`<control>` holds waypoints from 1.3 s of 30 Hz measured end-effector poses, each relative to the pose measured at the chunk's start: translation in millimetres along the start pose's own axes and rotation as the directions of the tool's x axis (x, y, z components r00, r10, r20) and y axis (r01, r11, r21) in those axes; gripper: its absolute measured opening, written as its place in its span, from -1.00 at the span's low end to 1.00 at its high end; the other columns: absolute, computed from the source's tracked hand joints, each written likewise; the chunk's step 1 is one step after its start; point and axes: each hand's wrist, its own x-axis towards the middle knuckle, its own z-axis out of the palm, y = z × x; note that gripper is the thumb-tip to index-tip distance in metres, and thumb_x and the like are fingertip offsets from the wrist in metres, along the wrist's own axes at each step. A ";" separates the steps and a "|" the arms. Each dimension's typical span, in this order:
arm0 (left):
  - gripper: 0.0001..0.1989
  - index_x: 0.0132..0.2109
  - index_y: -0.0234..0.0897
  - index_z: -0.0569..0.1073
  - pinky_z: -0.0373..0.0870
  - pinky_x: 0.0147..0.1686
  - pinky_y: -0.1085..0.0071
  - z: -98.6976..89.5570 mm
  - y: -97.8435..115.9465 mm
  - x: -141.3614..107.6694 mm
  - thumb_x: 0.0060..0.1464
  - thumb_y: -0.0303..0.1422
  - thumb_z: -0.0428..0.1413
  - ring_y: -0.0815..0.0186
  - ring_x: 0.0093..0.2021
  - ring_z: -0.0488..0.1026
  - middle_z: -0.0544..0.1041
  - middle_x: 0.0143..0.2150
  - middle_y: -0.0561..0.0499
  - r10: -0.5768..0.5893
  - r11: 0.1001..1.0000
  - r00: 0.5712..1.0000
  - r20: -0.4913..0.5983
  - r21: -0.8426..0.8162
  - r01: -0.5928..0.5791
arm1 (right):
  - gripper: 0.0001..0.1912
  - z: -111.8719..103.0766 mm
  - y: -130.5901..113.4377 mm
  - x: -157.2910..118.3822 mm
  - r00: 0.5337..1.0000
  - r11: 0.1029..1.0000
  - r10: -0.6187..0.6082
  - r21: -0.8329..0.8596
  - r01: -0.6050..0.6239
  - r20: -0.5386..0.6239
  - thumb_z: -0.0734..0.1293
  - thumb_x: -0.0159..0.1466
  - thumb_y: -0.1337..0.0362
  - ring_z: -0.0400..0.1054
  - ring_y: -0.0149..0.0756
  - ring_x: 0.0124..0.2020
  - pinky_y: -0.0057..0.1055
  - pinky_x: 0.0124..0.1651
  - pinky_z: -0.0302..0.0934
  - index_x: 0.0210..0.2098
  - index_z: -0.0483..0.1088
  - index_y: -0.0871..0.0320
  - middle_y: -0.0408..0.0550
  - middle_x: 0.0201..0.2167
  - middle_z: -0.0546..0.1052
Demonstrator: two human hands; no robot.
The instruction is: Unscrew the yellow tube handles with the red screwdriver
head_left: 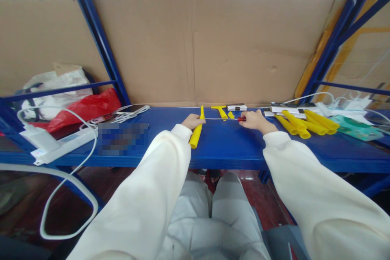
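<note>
My left hand (192,122) is closed around a yellow tapered tube (196,136), its wide end toward me and its narrow end pointing to the back. In my right hand (252,122) is a screwdriver (241,119) with a red handle, most of it hidden by the fingers. The thin metal shaft runs level to the left, and its tip meets the tube by my left hand; whether it goes in cannot be seen. Just behind the shaft lie a yellow T-shaped piece (222,111) and a small yellow bit (231,115).
Several yellow tubes (317,124) are piled on the blue table (227,146) at the right, beside a green packet (355,128). A phone (132,109), white cables and a power strip (65,144) occupy the left. Cardboard (243,48) and blue posts (100,36) stand behind.
</note>
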 end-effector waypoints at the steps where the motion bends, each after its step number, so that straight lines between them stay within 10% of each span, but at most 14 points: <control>1: -0.82 -0.52 -0.32 0.44 0.34 -0.50 0.48 -0.4 1.5 -1.5 -0.02 -0.49 0.26 0.37 -0.59 0.42 0.41 -0.68 0.09 -0.006 1.000 1.000 0.012 -0.010 0.007 | -0.76 0.0 0.6 0.2 1.000 1.000 -0.005 0.003 0.005 0.003 0.27 0.23 0.18 0.50 0.04 -0.11 -0.12 0.01 0.14 -0.23 0.52 0.12 0.13 -0.24 0.66; 39: -0.93 -0.45 -0.30 0.47 0.32 -0.56 0.54 -0.3 5.5 -10.4 -0.06 -0.49 0.20 0.33 -0.51 0.47 0.43 -0.60 0.10 0.057 0.989 0.998 0.007 0.138 -0.058 | -0.80 0.1 1.4 -1.9 1.000 1.000 -0.017 -0.012 0.017 -0.021 0.29 0.24 0.19 0.50 -0.08 -0.19 -0.31 -0.17 0.15 -0.19 0.48 0.08 0.04 -0.24 0.65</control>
